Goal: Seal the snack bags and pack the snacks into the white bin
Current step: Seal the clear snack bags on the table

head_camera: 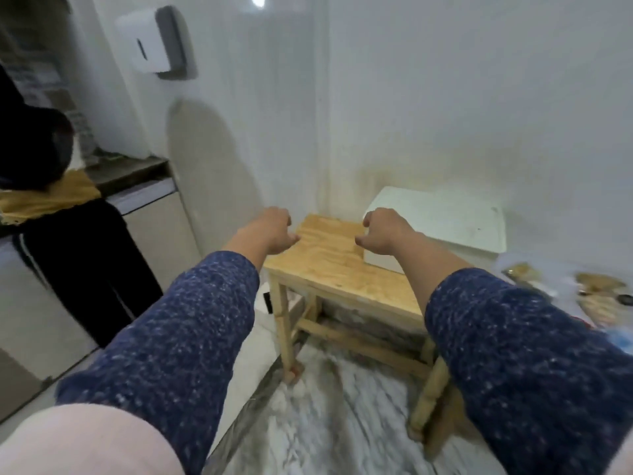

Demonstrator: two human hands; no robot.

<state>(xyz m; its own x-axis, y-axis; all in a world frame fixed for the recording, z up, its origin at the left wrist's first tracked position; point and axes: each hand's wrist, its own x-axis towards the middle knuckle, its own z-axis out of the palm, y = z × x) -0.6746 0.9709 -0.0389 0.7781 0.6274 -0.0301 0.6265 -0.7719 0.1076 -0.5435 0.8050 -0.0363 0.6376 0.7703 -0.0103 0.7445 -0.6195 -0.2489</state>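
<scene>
Two arms in speckled dark-blue sleeves (178, 337) reach forward from the bottom of the view, above a marbled grey-and-white floor (329, 406). Beyond the sleeves, both hands hang in the air with nothing in them: the left hand (274, 231) has its fingers curled loosely downward, just beside the left edge of a small pale wooden counter (329, 262), and the right hand (383, 234) is curled the same way, in front of the near left corner of the white bin (445, 221). Neither hand grips anything, and whether the right one brushes the bin cannot be told from this angle. The white bin sits at the right end of the wooden counter, close to the corner of the room, and shows a flat white top. To the right, near the frame's edge, lie the snack bags (599, 296), clear packets with tan contents, blurred, so their openings cannot be made out; they are well apart from both hands. At the left stands another person in dark clothing with a mustard-yellow scarf (51, 197), beside a light cabinet (150, 214). Farthest off, a white and grey dispenser (154, 42) is mounted high on the white wall.
</scene>
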